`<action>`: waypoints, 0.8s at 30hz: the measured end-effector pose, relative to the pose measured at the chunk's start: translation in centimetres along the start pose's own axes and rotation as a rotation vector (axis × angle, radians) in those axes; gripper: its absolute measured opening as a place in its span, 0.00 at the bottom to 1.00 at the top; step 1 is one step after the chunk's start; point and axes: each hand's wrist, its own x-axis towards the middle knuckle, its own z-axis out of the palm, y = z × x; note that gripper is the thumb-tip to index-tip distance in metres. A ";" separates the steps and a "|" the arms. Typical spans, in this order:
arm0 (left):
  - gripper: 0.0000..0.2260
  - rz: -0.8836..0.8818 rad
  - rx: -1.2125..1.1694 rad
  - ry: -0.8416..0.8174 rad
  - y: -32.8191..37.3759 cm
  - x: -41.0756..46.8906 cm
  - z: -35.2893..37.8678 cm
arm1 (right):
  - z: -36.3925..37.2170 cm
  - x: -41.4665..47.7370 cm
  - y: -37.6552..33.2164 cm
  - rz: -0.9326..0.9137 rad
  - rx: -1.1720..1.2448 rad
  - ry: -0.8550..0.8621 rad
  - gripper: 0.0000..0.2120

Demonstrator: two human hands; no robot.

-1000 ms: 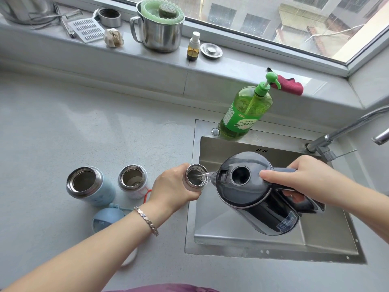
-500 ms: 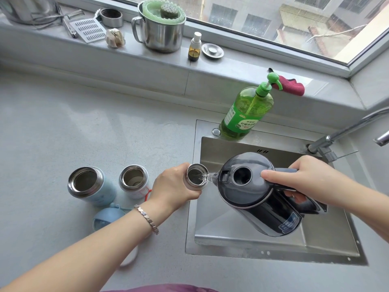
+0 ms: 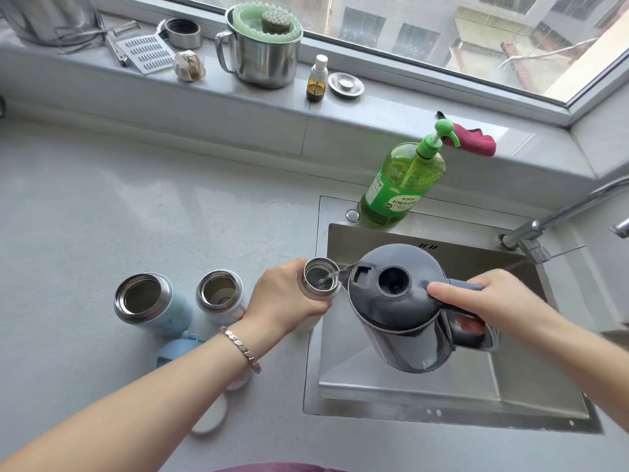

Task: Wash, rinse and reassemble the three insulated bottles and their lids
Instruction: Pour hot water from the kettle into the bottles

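One steel bottle (image 3: 320, 278) (slick, rigid, gaining weight) is wrapped mid-body by the left hand (image 3: 286, 298); right hand (image 3: 490, 298) grips the kettle (image 3: 374, 303).

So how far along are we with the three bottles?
All three are uncapped: the blue bottle and white bottle stand open on the counter. In hand: the left hand grips the third bottle while the right hand tips the kettle, pouring water in. Left: the other two, the lids like the blue lid, and reassembly.

blue lid (image 3: 172, 352) partly under forearm (image 3: 143, 403)
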 end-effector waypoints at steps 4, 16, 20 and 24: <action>0.14 -0.012 -0.063 0.027 1.3 1.1 -1.6 | 1.7 0.6 1.4 -0.020 0.199 0.056 0.23; 0.14 -0.042 0.055 0.391 -1.7 6.3 -14.2 | 5.7 2.8 1.0 -0.102 0.456 0.082 0.24; 0.13 -0.186 0.135 0.446 -5.3 7.1 -16.8 | 7.2 3.0 0.3 -0.073 0.461 0.068 0.21; 0.12 -0.254 0.140 0.471 -7.6 6.5 -17.3 | 7.8 2.8 -0.6 -0.060 0.472 0.033 0.23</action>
